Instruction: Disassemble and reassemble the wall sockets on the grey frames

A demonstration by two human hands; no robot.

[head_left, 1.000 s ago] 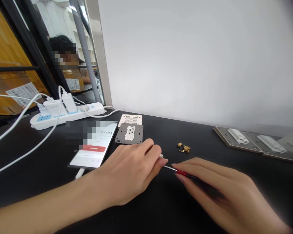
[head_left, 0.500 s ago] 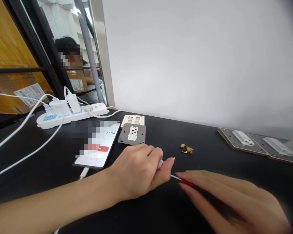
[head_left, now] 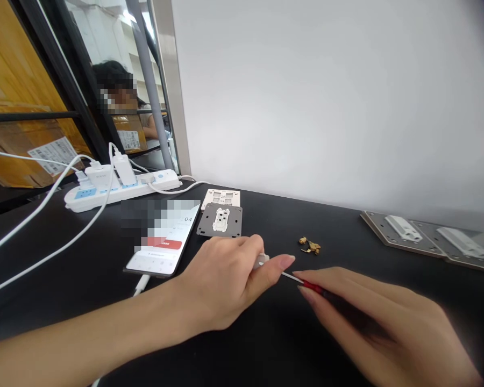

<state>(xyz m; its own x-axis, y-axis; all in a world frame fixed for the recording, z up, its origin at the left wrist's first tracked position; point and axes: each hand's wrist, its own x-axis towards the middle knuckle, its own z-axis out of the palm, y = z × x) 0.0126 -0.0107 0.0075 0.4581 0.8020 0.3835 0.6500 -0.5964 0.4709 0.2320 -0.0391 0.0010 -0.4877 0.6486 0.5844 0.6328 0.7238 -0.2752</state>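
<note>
My left hand [head_left: 229, 282] is closed around a small white plastic part [head_left: 261, 261], most of it hidden by the fingers. Between thumb and fingers, my right hand [head_left: 371, 317] grips a screwdriver [head_left: 312, 286] with a red and dark handle. Its thin metal shaft points left toward the white part; the tip is hidden behind my left thumb. Beyond the hands lies a little heap of brass pieces [head_left: 312, 247]. A grey square plate [head_left: 205, 223] with a white centre piece rests against a white socket frame [head_left: 210, 200] behind my left hand.
A phone [head_left: 161, 260] with a lit screen and a plugged-in cable lies at the left. Behind it stands a white power strip [head_left: 97, 201] with chargers and cords. Two panels with white blocks [head_left: 403, 228] lie at the right. A person [head_left: 116, 80] sits beyond the shelf with boxes.
Both hands have risen slightly, with the screwdriver. My left thumb has stretched a little to the right, and more of the white part shows. The view has shifted slightly.
</note>
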